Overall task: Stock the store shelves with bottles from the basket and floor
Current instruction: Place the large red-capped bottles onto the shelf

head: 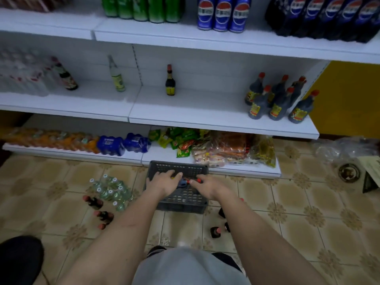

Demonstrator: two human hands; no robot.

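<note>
A dark grey plastic basket (178,167) stands on the tiled floor against the bottom shelf. Both my hands reach into it. My left hand (164,181) lies with fingers spread over the contents. My right hand (207,186) pinches the red-capped top of a dark bottle (186,180) lying in the basket. Several clear white-capped bottles (109,190) and dark red-capped bottles (95,202) stand on the floor to the left. More dark bottles (216,231) stand to the right. The middle shelf (205,118) holds several dark bottles (277,101) at its right end.
On the middle shelf stand a single dark bottle (170,81), a clear bottle (117,76), another dark bottle (65,76) and a water pack (20,75). Snack packets (226,149) fill the bottom shelf. A floor drain (349,172) and a box (372,175) are at right.
</note>
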